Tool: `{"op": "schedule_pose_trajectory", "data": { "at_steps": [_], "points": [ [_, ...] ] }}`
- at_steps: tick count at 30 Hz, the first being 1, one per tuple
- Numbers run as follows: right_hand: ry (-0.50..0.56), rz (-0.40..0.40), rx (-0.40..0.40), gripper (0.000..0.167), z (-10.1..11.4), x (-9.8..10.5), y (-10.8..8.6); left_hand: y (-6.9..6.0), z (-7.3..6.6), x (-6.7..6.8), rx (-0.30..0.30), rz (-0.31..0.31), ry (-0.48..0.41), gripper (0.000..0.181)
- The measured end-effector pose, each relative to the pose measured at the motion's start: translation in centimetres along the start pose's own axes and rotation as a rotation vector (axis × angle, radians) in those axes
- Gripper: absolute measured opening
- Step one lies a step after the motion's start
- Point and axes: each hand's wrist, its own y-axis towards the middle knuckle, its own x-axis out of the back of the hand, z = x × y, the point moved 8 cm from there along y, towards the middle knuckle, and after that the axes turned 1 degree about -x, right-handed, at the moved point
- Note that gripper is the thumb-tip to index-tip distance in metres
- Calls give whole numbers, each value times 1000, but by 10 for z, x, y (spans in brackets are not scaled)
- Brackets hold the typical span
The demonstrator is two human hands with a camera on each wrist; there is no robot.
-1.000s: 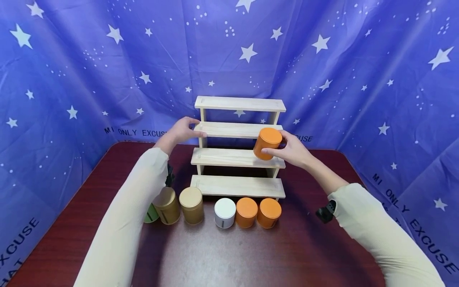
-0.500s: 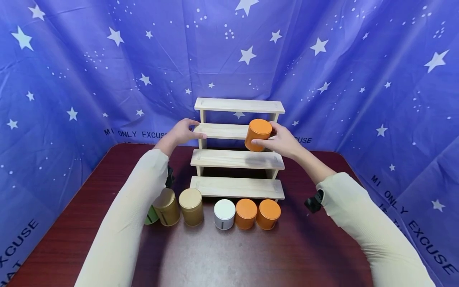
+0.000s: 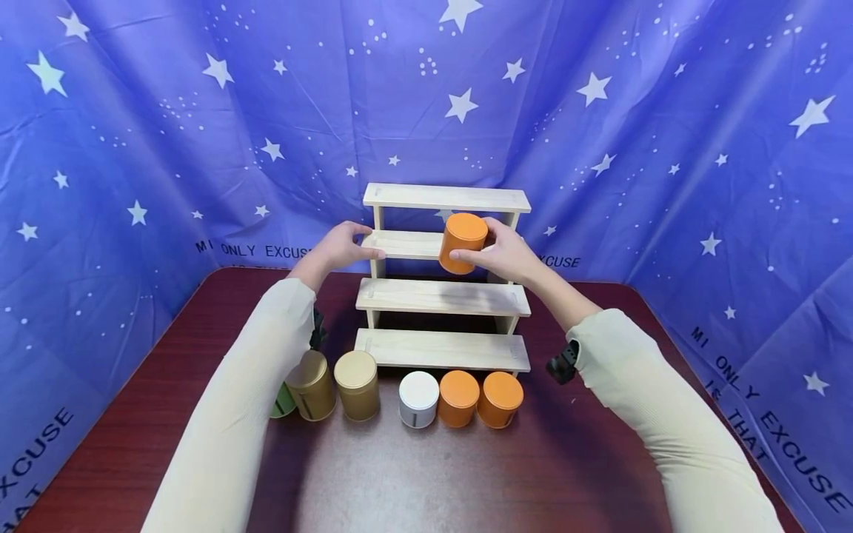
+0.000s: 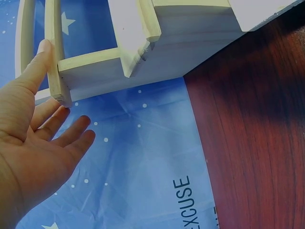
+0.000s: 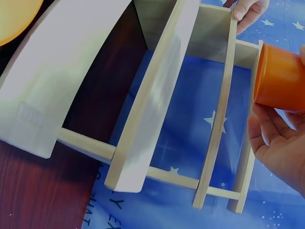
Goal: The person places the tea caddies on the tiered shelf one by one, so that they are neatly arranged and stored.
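An orange tin (image 3: 463,244) with a round lid is held in my right hand (image 3: 505,255), thumb across its front. It is in the air before the second board from the top of a pale wooden four-step display rack (image 3: 443,297). In the right wrist view, the tin (image 5: 282,78) appears beside the upper boards, fingers (image 5: 274,126) around its lower part. My left hand (image 3: 338,246) pinches the left end of that second board. The left wrist view has its thumb (image 4: 39,67) on the board's edge, the other fingers on the far side, partly hidden.
In front of the rack, a white tin (image 3: 418,400), two orange tins (image 3: 458,400) and two gold tins (image 3: 357,386) stand on the dark red table (image 3: 413,481). My left sleeve partly hides a green tin (image 3: 283,402). A blue starry curtain (image 3: 320,96) surrounds the table.
My right hand has carried the orange tin up and to the left, from above the third board to before the second. My left hand has stayed at the rack.
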Motion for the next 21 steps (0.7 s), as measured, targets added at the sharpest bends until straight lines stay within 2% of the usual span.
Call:
{"op": "schedule_pose_trajectory", "data": {
  "at_steps": [11, 21],
  "points": [
    [19, 11, 46, 65, 12, -12, 13, -2, -1, 0, 0, -2, 0, 71],
    [64, 29, 69, 68, 20, -20, 22, -2, -3, 0, -5, -1, -3, 71]
  ]
}}
